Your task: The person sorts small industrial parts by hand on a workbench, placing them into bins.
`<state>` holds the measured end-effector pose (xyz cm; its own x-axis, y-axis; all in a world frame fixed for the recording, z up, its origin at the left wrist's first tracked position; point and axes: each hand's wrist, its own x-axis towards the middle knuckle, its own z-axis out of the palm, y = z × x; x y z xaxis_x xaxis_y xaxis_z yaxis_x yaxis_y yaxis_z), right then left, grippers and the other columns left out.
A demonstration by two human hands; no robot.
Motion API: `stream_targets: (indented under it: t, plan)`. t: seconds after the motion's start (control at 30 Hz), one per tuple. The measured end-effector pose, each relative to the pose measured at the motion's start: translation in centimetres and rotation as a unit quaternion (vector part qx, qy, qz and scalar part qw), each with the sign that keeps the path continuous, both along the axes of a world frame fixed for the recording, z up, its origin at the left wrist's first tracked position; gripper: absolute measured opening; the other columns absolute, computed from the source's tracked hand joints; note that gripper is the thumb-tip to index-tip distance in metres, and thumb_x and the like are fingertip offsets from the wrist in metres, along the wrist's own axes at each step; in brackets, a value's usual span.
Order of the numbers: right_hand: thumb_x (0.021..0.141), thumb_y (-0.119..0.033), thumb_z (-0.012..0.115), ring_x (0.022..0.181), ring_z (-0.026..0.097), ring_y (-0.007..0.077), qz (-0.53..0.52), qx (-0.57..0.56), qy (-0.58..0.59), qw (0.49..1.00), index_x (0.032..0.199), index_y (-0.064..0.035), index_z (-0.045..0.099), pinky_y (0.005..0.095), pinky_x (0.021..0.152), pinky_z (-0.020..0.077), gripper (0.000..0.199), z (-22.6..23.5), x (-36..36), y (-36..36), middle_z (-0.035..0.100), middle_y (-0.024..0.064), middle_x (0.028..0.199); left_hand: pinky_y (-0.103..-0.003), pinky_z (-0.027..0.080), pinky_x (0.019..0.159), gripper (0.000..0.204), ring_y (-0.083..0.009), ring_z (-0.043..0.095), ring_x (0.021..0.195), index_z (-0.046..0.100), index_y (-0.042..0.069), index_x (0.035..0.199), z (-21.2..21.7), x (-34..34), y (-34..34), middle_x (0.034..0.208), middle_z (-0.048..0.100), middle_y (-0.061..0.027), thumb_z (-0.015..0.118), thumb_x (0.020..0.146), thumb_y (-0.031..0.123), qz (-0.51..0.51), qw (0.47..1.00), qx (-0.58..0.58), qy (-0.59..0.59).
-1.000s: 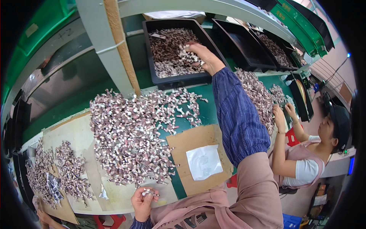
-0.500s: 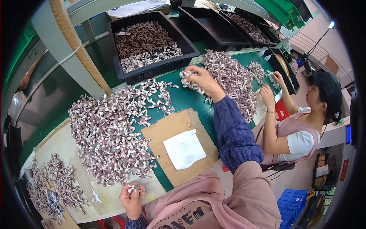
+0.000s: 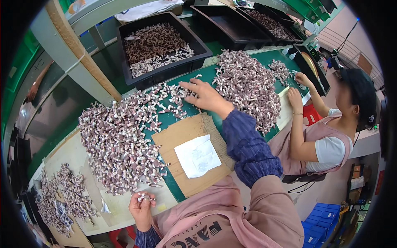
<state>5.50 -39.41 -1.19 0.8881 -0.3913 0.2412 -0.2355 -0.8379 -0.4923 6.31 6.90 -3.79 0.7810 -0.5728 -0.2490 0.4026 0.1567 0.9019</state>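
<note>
At the left end, two small heaps of mushroom-shaped pieces [image 3: 74, 192] lie side by side on the surface [image 3: 118, 211], and one silvery scrap [image 3: 105, 206] lies to their right. Next comes one broad heap [image 3: 118, 149], the pieces too many to count. Near its near edge, the left hand [image 3: 142, 208] pinches a few pieces; their exact number is hard to tell. Beyond the heap stands the left tray [image 3: 169, 71], a good layer of pieces already in it, darker at the far side and paler at the near. One cardboard sheet [image 3: 165, 159] bears one paper [image 3: 197, 156]. The right hand [image 3: 202, 97], palm down, has its fingers spread just over loose pieces at the broad heap's right fringe. The middle tray [image 3: 229, 25] shows no pieces; nearer is the right heap [image 3: 248, 91], then the right tray [image 3: 281, 42], which holds some. Last are one small pile [image 3: 280, 71] and a co-worker's two hands [image 3: 295, 99]. That makes five piles and three trays along the far side; with so much uncollected, the work looks far from finished.
</note>
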Motion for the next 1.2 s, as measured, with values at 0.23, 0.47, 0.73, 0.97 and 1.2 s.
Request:
stream_targets:
  t: [0.23, 0.47, 0.73, 0.97, 1.2]
  plan:
    - [0.091, -0.003, 0.057, 0.121, 0.058, 0.0361, 0.037, 0.116, -0.06, 0.991, 0.134, -0.0091, 0.058, 0.0416, 0.1, 0.0472, 0.043, 1.6, -3.5, -0.9, 0.062, 0.0193, 0.13, -0.026, 0.052, 0.064, 0.033, -0.0144, 0.063, 0.072, 0.055, 0.002, 0.128, 0.0, 0.0, 0.4, 0.096, 0.069, -0.0138, 0.064, 0.096, 0.008, 0.024, 1.0, -0.002, 0.003]
    - [0.085, -0.004, 0.062, 0.089, 0.066, 0.0418, -0.103, 0.054, -0.005, 0.993, 0.099, -0.0005, 0.066, 0.048, 0.079, 0.0523, 0.015, -0.2, -6.3, 0.3, 0.068, 0.0228, 0.092, -0.025, 0.051, 0.063, 0.034, -0.0141, 0.063, 0.074, 0.055, 0.002, 0.129, 0.0, -0.1, 0.1, 0.098, 0.068, -0.014, 0.063, 0.096, 0.007, 0.014, 1.0, -0.022, 0.002]
    - [0.086, -0.005, 0.062, 0.085, 0.063, 0.0454, -0.103, -0.014, -0.118, 0.988, 0.096, -0.0006, 0.065, 0.0526, 0.076, 0.0508, 0.011, -2.5, -4.9, 1.1, 0.064, 0.0247, 0.09, -0.024, 0.05, 0.063, 0.03, -0.0131, 0.062, 0.073, 0.056, 0.001, 0.126, -0.3, -0.1, 0.4, 0.099, 0.067, -0.0132, 0.062, 0.098, 0.008, 0.02, 0.999, -0.026, -0.011]
    - [0.088, -0.011, 0.068, 0.065, 0.061, 0.0193, -0.126, 0.184, -0.186, 0.957, 0.089, 0.0003, 0.063, 0.0348, 0.061, 0.0489, 0.013, -1.7, -9.0, 2.5, 0.062, 0.01, 0.072, -0.021, 0.049, 0.066, 0.025, -0.0107, 0.058, 0.074, 0.054, 0.002, 0.122, 1.0, -0.1, 0.6, 0.1, 0.063, -0.0094, 0.061, 0.099, 0.009, 0.009, 0.997, -0.078, 0.016]
    - [0.095, -0.009, 0.062, 0.07, 0.066, 0.0141, -0.114, 0.633, -0.221, 0.734, 0.104, -0.0032, 0.062, 0.0256, 0.061, 0.0553, 0.011, -0.9, -13.8, 3.8, 0.067, 0.0075, 0.084, -0.021, 0.049, 0.061, 0.024, -0.0115, 0.06, 0.072, 0.055, 0.004, 0.114, 2.7, -1.0, -1.3, 0.098, 0.065, -0.0107, 0.067, 0.095, 0.012, -0.003, 0.993, -0.111, 0.027]
